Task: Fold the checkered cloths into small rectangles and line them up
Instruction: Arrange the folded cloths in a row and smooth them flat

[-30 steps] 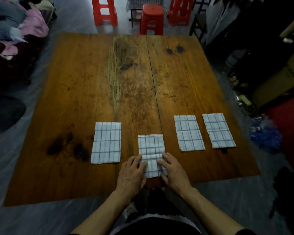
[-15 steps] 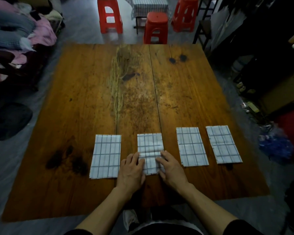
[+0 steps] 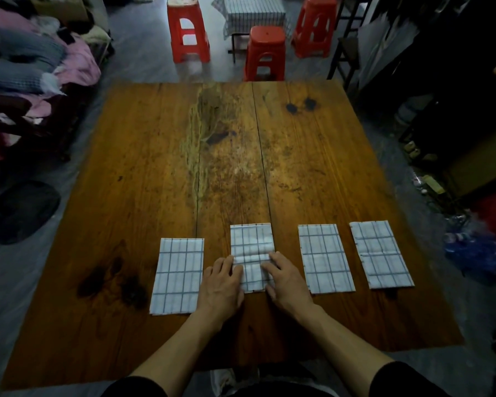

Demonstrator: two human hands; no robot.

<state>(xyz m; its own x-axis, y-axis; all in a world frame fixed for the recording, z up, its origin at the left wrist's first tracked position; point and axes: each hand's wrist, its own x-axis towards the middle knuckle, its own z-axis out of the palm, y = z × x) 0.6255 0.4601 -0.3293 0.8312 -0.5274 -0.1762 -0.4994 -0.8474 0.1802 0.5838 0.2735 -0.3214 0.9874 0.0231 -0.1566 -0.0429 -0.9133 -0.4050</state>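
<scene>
Several folded white cloths with blue checks lie in a row near the front of the wooden table point(image 3: 155, 167). The middle cloth point(image 3: 252, 242) sits a little farther from me than the left cloth point(image 3: 178, 275). My left hand point(image 3: 221, 285) rests flat on the middle cloth's near left part, fingers straight. My right hand point(image 3: 288, 282) lies flat on its near right part. Two more folded cloths lie to the right, one point(image 3: 324, 257) beside my right hand and one point(image 3: 381, 253) farthest right.
Three red plastic stools point(image 3: 265, 53) stand beyond the table's far edge, with a checkered cloth point(image 3: 255, 12) draped over a small stand. A pile of clothes point(image 3: 35, 64) is at the left. Dark clutter and boxes line the right side.
Both hands have slid the middle cloth away from me, from the table's front edge up toward the row. The other cloths have not moved.
</scene>
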